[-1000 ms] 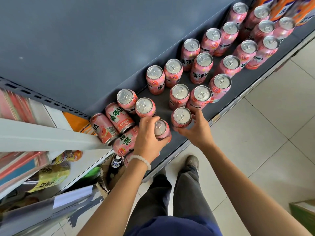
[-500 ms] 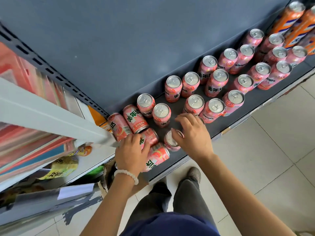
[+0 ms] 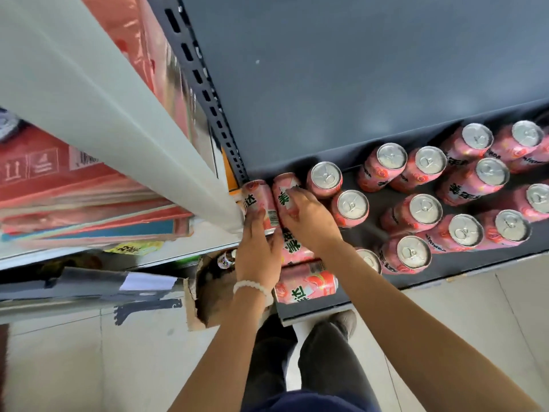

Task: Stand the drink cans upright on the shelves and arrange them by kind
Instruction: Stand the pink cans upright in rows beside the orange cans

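At the shelf's [image 3: 312,315] left end, both hands — left hand [image 3: 258,257], right hand [image 3: 309,217] — clamp toppled pink cans [image 3: 260,203], apparently mid-righting; next, tipping them upright beside the standing cans [image 3: 413,209].

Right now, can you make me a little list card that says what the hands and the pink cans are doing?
place: dark shelf with pink drink cans
left hand: on the lying can by the post, white bead bracelet on its wrist
right hand: fingers lying over the next lying can
grip: cannot tell if either hand is closed around a can
other lying cans: one at the front edge, another partly hidden between the hands
standing cans: many, silver tops up, to the right
still to do: stand the lying cans up
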